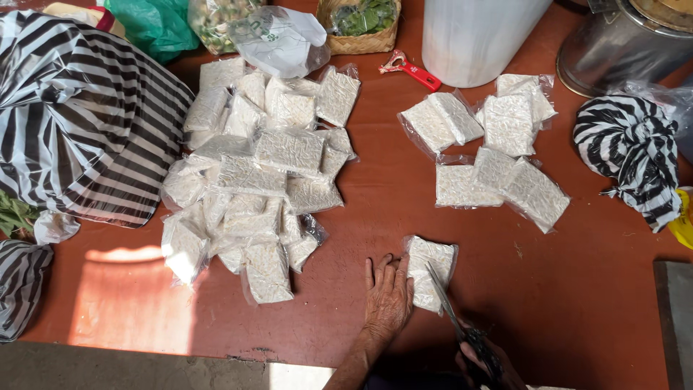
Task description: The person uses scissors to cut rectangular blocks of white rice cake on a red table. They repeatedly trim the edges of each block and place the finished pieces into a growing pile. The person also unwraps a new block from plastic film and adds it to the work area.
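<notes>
Left hand (388, 296) is lying flat, fingers spread, pressing a plastic-wrapped white packet (429, 272) onto the red worktop (375, 209). Right hand (482, 365) is gripping dark scissors (453, 314), blades lying over the packet. Large packet pile (253, 173) is sitting left, smaller pile (491, 152) right.

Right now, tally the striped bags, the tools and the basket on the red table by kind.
Black-and-white striped plastic bags: 3
Dark metal scissors: 1
Red-handled peeler: 1
Woven basket of green leaves: 1
Total: 6
</notes>
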